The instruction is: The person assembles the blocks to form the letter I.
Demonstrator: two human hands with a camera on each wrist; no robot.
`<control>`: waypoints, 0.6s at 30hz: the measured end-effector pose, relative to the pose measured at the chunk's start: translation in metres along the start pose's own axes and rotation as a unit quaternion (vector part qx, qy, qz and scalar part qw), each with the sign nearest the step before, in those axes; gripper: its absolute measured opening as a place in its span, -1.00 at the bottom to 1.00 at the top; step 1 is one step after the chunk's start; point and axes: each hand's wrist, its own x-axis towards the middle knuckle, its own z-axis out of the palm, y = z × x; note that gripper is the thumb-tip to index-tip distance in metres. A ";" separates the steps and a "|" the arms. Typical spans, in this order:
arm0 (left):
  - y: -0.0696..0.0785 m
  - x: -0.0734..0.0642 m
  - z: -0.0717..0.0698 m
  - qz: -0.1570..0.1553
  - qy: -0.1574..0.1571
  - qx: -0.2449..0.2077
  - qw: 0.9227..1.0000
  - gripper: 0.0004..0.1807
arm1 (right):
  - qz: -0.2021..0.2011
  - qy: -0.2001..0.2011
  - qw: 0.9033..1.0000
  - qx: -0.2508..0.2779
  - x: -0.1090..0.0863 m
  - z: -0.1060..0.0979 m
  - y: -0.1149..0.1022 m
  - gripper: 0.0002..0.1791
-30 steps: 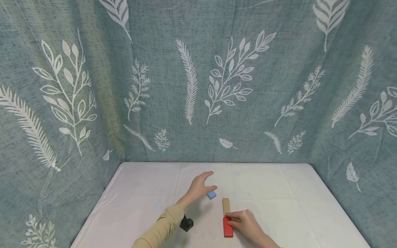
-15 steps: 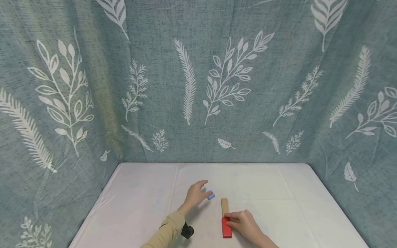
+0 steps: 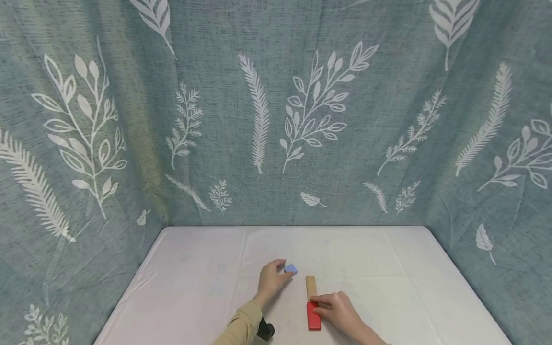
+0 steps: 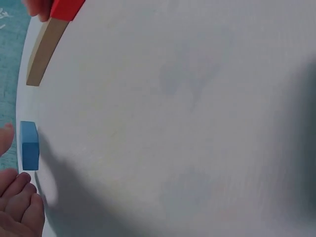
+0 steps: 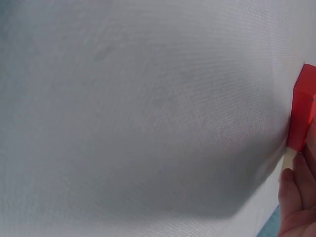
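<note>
My left hand (image 3: 270, 281) reaches over the white table with thumb and fingers spread to either side of a small blue block (image 3: 291, 269). In the left wrist view the blue block (image 4: 29, 145) stands between the thumb and the fingertips, with a gap showing on the thumb side. My right hand (image 3: 341, 310) pinches a red block (image 3: 314, 320) near its far end, thumb and fingertips at its edges. A long plain wooden block (image 3: 310, 286) lies end to end with the red one, pointing away. Only part of the red block (image 5: 302, 111) shows in the right wrist view.
A white cloth (image 3: 366, 268) covers the table, which ends at a leaf-patterned teal curtain (image 3: 276, 120) at the back and sides. A black device (image 3: 265, 330) sits at the left wrist, beside the tan sleeve (image 3: 241, 326).
My left hand has come down and nearer to the blue block, thumb and fingers closing in around it. My right hand stays at the red block. The head view has shifted slightly.
</note>
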 end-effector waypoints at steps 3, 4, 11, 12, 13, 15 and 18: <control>-0.003 -0.001 0.005 -0.012 0.017 -0.003 1.000 -0.56 | -0.002 0.002 1.000 0.002 0.000 0.000 0.000 -0.70; -0.004 -0.001 0.006 -0.015 0.022 -0.004 1.000 -0.57 | -0.003 0.002 1.000 0.004 0.000 0.001 0.000 -0.70; -0.007 -0.002 0.012 -0.033 0.043 -0.004 0.998 -0.62 | -0.002 0.003 1.000 0.007 0.000 0.001 0.000 -0.70; -0.007 -0.002 0.012 -0.031 0.046 -0.001 0.998 -0.63 | -0.001 0.003 1.000 0.006 0.000 0.001 0.000 -0.69; -0.006 -0.002 0.013 -0.032 0.048 -0.001 0.998 -0.64 | -0.002 0.003 1.000 0.005 0.000 0.001 0.000 -0.69; -0.006 -0.003 0.013 -0.031 0.051 0.001 0.998 -0.65 | -0.003 0.004 1.000 0.004 0.000 0.001 0.000 -0.70; -0.005 -0.004 0.013 -0.030 0.051 0.008 0.998 -0.66 | -0.003 0.006 1.000 0.003 0.000 0.002 0.001 -0.70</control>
